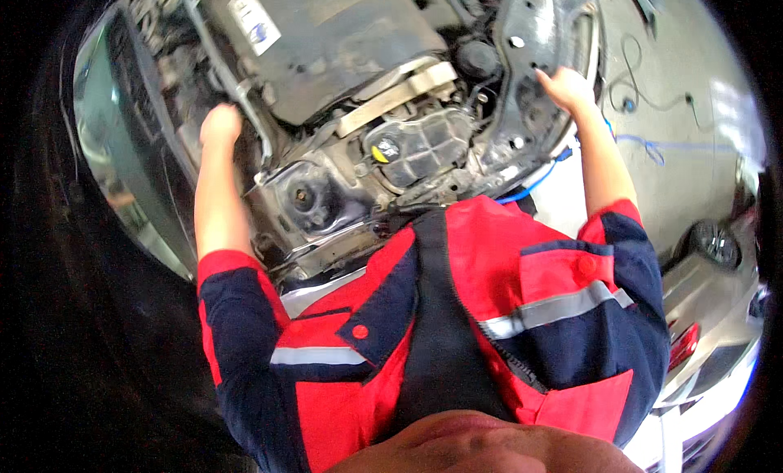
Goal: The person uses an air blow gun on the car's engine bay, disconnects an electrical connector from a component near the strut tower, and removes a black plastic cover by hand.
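My left hand (221,127) is at the left of the engine bay, beside a metal bar (253,114), its fingers curled down; what they hold is hidden. My right hand (566,90) rests at the dark front panel (522,33) on the right, thumb stretched out apart, other fingers partly hidden. Between my hands are the black engine cover (326,41) with a white label, a light metal strip (391,98), a black reservoir (416,147) with a yellow-marked cap, and a mounting dome (303,196) in a metal housing.
A windshield (122,187) curves along the left. On the right, a grey floor (685,163) holds black cables (632,86) and a blue hose (652,149). A loose-looking black wheel (708,245) and another light-coloured car (701,318) are at the lower right.
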The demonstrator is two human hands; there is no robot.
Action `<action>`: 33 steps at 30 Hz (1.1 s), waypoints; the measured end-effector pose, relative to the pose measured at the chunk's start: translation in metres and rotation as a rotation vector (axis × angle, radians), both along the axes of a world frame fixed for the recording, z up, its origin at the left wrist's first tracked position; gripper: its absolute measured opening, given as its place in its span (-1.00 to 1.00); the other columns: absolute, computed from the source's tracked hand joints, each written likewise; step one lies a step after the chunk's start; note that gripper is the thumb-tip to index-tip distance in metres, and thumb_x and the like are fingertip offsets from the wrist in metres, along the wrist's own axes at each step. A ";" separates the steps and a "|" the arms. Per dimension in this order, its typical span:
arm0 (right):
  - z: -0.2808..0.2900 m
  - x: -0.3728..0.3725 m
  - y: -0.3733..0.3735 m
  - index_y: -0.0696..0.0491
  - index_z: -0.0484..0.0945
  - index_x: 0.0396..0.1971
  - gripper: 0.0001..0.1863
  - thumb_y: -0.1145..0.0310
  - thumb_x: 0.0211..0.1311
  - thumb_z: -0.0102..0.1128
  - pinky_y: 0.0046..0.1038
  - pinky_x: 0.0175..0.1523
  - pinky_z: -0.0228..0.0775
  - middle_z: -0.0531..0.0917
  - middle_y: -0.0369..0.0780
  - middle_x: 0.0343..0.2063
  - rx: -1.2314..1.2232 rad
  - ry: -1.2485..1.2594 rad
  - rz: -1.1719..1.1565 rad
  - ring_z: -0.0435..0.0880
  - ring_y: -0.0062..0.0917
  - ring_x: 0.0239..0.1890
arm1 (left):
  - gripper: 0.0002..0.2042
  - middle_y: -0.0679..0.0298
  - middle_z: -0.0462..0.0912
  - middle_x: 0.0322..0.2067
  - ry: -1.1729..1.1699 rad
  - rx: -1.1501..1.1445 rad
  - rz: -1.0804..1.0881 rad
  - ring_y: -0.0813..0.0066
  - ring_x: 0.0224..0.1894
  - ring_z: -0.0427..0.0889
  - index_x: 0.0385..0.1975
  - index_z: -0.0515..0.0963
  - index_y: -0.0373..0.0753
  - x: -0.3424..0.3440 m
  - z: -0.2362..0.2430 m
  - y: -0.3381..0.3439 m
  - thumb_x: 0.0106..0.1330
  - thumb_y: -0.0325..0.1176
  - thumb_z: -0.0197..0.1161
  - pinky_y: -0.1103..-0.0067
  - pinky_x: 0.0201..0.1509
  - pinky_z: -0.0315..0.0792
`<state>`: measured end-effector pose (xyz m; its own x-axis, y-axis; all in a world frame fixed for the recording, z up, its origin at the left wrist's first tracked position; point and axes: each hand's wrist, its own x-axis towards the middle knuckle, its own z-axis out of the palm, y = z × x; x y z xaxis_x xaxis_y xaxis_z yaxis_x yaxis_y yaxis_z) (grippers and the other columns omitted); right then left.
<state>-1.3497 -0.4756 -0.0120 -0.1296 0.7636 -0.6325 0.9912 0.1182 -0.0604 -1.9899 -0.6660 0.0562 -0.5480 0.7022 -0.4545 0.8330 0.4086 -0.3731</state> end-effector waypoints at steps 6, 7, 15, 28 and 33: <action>0.002 0.015 -0.012 0.08 0.70 -0.19 -0.38 -0.18 0.24 -0.06 -0.20 0.15 0.43 0.70 -0.04 -0.12 0.021 0.134 -0.096 0.66 -0.18 0.01 | -0.38 -0.32 0.58 -0.12 -0.079 0.628 0.346 -0.23 0.00 0.55 -0.15 0.51 -0.48 0.077 0.017 -0.054 0.36 0.14 0.02 0.15 0.10 0.39; 0.000 0.015 -0.018 0.08 0.70 -0.18 -0.39 -0.17 0.24 -0.05 -0.20 0.16 0.43 0.70 -0.04 -0.11 0.061 0.163 -0.114 0.66 -0.19 0.01 | -0.44 -0.26 0.60 -0.17 -0.023 0.670 0.302 -0.23 -0.06 0.56 -0.18 0.50 -0.45 0.100 0.023 -0.065 0.37 0.09 0.05 0.15 0.05 0.40; -0.032 0.080 -0.066 0.17 0.58 -0.04 -0.44 -0.03 0.25 0.01 -0.24 0.20 0.36 0.60 0.04 -0.03 0.560 0.640 -0.452 0.60 -0.14 0.00 | -0.67 0.00 0.59 -0.48 -0.269 0.603 0.063 0.11 -0.38 0.58 -0.35 0.48 -0.37 0.293 0.069 -0.144 0.45 -0.17 0.03 0.27 -0.21 0.41; -0.114 0.481 -0.304 0.10 0.45 0.20 -0.39 -0.05 0.34 -0.06 -0.22 0.04 0.45 0.57 -0.01 0.06 -0.290 -0.025 -0.637 0.58 -0.20 -0.03 | -0.67 0.08 0.64 -0.40 -1.422 -0.484 0.067 0.26 -0.37 0.60 -0.40 0.60 -0.33 0.493 -0.001 -0.283 0.29 -0.13 0.14 0.35 -0.25 0.44; -0.106 0.443 -0.371 0.11 0.55 0.05 -0.44 -0.06 0.29 0.03 -0.18 -0.23 0.49 0.67 -0.13 -0.17 -0.664 0.003 -0.575 0.64 -0.34 -0.27 | -0.68 -0.07 0.66 -0.35 -1.472 -0.455 -0.107 0.13 -0.34 0.65 -0.38 0.62 -0.33 0.511 -0.005 -0.257 0.16 -0.15 0.20 0.30 -0.24 0.45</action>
